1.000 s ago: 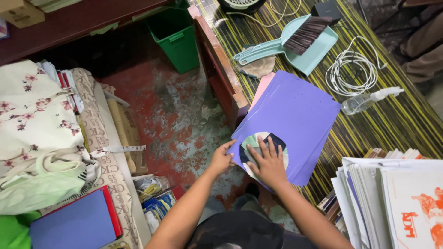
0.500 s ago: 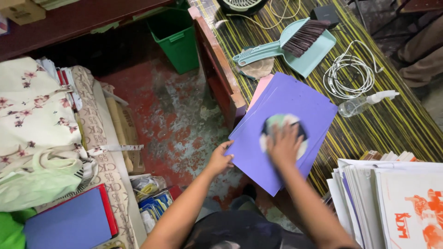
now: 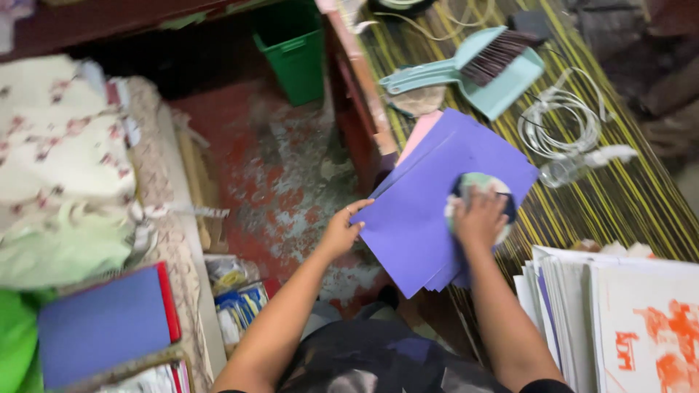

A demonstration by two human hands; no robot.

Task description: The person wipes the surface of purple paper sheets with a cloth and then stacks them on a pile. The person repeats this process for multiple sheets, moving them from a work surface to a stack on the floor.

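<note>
My left hand (image 3: 341, 231) pinches the purple sheets' (image 3: 429, 211) edge; my right hand (image 3: 479, 217), spread, presses the round cloth (image 3: 477, 191) flat, best rubbed evenly.

Matt purple paper sheets (image 3: 429, 211); glossy teal plastic dustpan (image 3: 502, 80) beyond sheets; worn, rough red floor (image 3: 284, 182).

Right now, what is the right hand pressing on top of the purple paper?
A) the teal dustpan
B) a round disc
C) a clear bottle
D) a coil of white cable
B: the right hand lies flat on a round disc resting on the purple paper; the cable, dustpan and bottle lie apart, farther up the table.
</note>
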